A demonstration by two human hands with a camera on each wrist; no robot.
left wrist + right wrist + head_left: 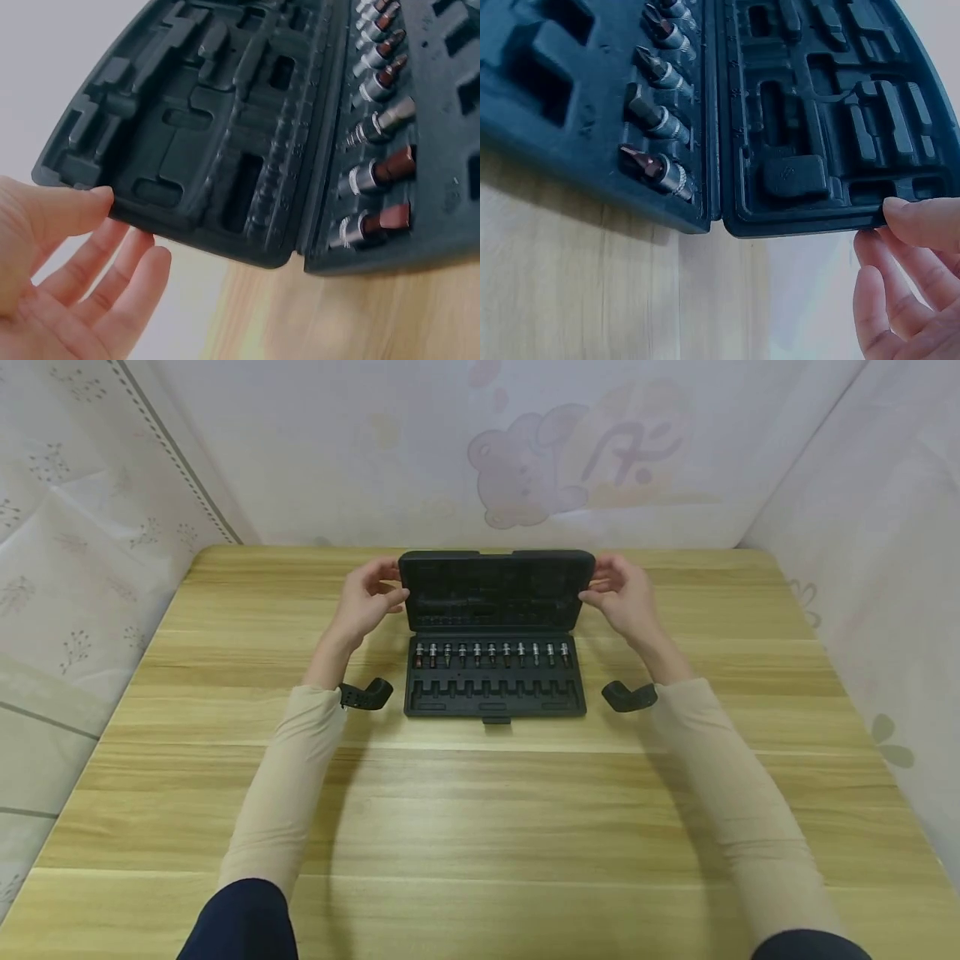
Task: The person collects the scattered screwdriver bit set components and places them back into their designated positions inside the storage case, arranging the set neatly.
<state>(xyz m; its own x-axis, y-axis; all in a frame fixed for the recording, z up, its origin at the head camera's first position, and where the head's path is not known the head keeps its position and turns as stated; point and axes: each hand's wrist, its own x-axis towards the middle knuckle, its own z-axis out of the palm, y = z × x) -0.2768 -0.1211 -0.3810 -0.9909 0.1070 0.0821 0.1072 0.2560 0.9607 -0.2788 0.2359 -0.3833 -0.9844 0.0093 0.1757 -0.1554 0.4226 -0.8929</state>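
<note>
A black socket bit case lies on the wooden table with its lid raised upright at the back. One row of silver bit sockets fills the upper part of the base; the front row of slots holds none. At the lid's left edge, my left hand pinches it, thumb on the inner face and fingers behind. My right hand holds the opposite edge the same way. In both wrist views the thumbs press the lid's rim, and the bits' tips are dark, reddish or grey.
The wooden table extends around the case on all sides. Patterned pale cloth hangs behind and at both sides. A black wrist strap mount sits on the left wrist, a similar mount on the right.
</note>
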